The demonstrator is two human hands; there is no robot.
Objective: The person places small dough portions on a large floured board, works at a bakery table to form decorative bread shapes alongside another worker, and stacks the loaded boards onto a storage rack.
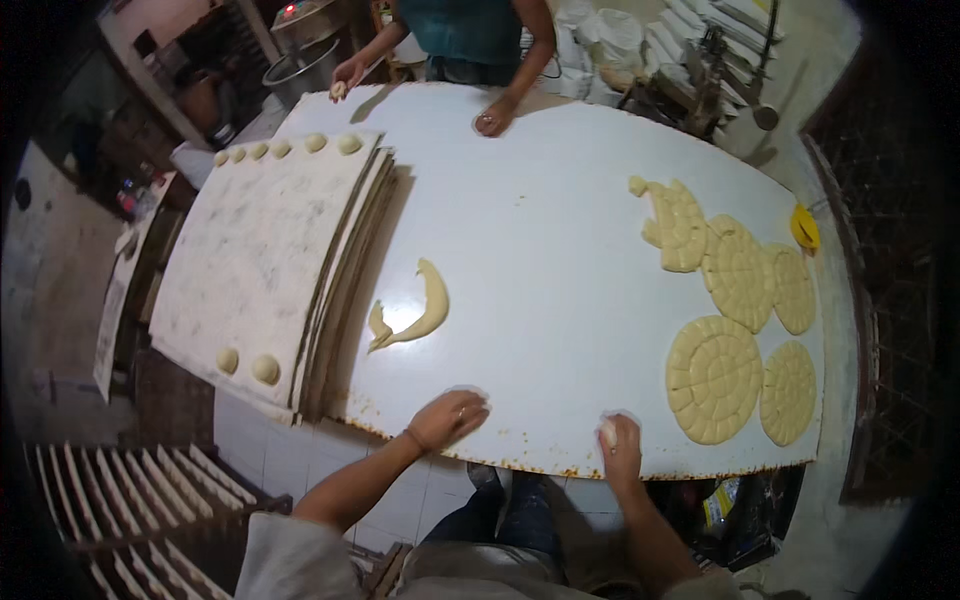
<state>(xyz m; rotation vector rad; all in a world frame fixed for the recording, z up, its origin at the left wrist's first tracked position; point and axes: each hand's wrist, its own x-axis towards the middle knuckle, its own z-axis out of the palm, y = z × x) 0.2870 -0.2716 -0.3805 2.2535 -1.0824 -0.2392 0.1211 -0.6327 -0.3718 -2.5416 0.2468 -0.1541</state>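
Note:
My left hand is curled palm down near the white table's front edge, and whatever may lie beneath its fingers is hidden. Farther right, my right hand is closed at the same edge around a small pale piece of dough, mostly covered by the fingers. Beyond my left hand lies a curved strip of dough with a torn end. On the right are several flat dough rounds scored into pieces, the nearest a large round. A partly used round lies farther back.
At left, stacked boards carry dough balls along the far and near edges. Across the white table, a co-worker has both hands at its far edge, one holding dough. A yellow scraper-like object sits at the right edge.

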